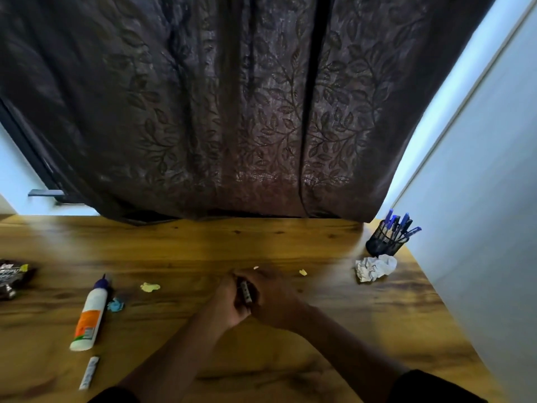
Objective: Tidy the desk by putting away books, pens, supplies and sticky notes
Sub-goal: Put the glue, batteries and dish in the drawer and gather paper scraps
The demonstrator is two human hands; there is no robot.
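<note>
I bring both hands together mid-counter point(180, 251), left hand point(229, 301) and right hand point(273, 298) with fingers curled round a small dark marker-like item point(246, 290), likely bound for the mesh pen holder point(383, 242), far right.

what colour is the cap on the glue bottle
Purple, on the white glue bottle with an orange label, head view.

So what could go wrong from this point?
Both hands, left hand and right hand, are bunched around a small dark object; it could slip out. Carrying it to the pen holder might knock the crumpled paper off the desk. Small paper scraps may be overlooked.
</note>
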